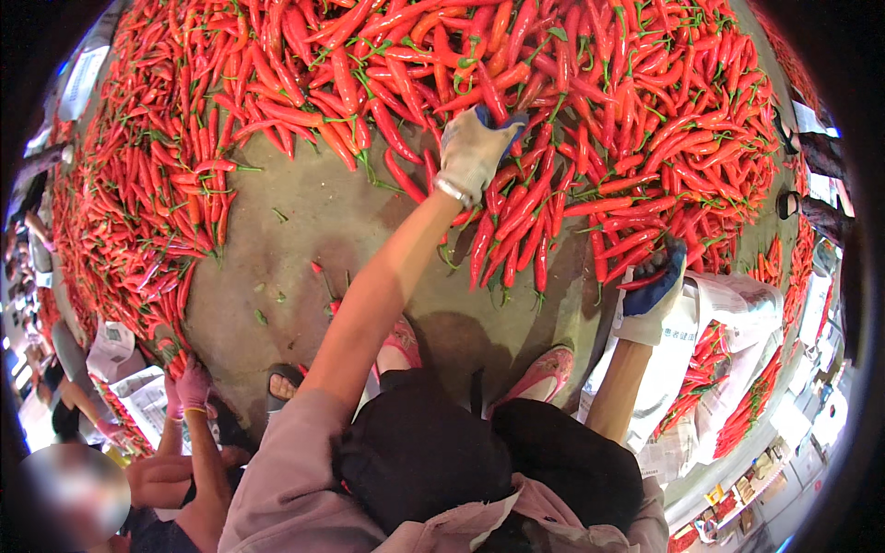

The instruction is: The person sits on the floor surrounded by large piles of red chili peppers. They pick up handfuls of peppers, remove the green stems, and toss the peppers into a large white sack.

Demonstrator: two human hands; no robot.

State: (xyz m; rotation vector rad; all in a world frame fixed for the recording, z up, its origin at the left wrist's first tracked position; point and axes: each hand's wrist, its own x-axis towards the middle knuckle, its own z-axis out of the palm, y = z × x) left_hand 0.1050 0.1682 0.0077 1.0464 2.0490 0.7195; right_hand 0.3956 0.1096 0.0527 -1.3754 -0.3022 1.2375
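My left hand [477, 153], in a white knit glove with blue-coated fingers, reaches into the near edge of a large heap of red chili peppers [539, 207]. One chili [491, 93] shows between its thumb and forefinger; the other fingers are hidden, so whether it grips that chili is unclear. On the right, my right hand [653, 294] wears a matching glove and curls around a red chili [640, 282]. It is beside a newspaper-lined container [736, 297] that holds more red chilies [702, 366].
Concrete floor [276, 235] shows between the heaps, with scattered leaf bits and a few loose chilies. Another heap [138, 193] rises at left. There, a person's pink-gloved hands [190, 387] hold chilies near newspaper [148, 397]. My pink shoes [546, 373] stand close to the heap.
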